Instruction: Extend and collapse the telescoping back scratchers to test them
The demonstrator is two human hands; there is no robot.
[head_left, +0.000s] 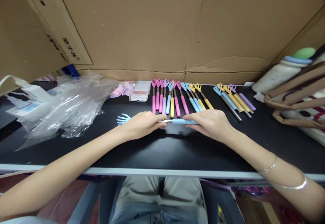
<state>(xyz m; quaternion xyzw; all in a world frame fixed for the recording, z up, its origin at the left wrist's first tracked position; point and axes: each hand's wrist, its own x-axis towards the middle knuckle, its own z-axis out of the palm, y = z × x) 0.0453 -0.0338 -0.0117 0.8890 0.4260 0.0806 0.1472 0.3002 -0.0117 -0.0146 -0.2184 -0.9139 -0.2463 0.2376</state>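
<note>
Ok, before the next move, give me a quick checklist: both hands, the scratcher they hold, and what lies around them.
1. Left hand gripping the scratcher by its rod: ok.
2. Right hand gripping its blue handle: ok.
3. Blue claw apart from the bags: ok.
4. Right hand not touching the row behind it: cannot tell; they overlap in this view.
5. Loose scratchers all in one group: not ok; a second group lies apart on the right.
</note>
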